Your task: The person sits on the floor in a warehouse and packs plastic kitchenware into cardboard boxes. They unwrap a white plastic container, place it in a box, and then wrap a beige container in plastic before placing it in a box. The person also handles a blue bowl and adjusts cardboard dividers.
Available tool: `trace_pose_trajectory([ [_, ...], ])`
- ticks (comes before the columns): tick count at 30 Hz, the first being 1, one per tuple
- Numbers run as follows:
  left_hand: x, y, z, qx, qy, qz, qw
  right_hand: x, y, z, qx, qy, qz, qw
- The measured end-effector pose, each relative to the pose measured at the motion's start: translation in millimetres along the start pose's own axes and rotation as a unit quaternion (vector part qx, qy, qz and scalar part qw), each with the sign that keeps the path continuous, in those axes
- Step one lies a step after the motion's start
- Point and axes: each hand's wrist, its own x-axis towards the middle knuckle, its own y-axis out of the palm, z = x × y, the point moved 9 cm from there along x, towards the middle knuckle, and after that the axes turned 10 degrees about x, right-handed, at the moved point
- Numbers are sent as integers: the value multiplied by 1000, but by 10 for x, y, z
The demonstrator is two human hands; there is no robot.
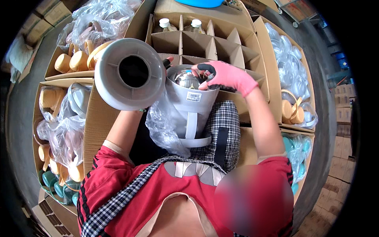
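Between open cartons (100,120), the right hand (229,77) half-curls by a silvery liner (184,80), probably fragile, slick; grey shell (182,106) looks stiffer, safer! Left hand (167,61) mostly hidden; can't tell either grip.

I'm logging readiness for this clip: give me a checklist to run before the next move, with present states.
1. Left hand holding the grey round part: ok, though mostly hidden behind it.
2. Silvery liner visible in the grey container's mouth: ok.
3. Right hand gripping the liner: cannot tell; fingers are at the mouth.
4. Container free of clear plastic: not ok, it hangs alongside.
5. Liner fully seated: cannot tell, lower part hidden.
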Motion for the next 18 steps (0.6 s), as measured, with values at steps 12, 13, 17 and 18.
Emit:
trace_pose_trajectory([
  [12,-224,67,-266,85,2,-51,995,164,168,320,-348,63,-72,933],
  [13,-184,61,-314,51,-8,-56,997,174,145,281,-341,71,-61,935],
  [17,-70,-299,-848,124,85,-186,971,171,-191,261,-126,-43,-105,986],
  [18,-66,-331,-1005,192,123,-277,933,162,-244,285,-52,-77,-121,988],
])
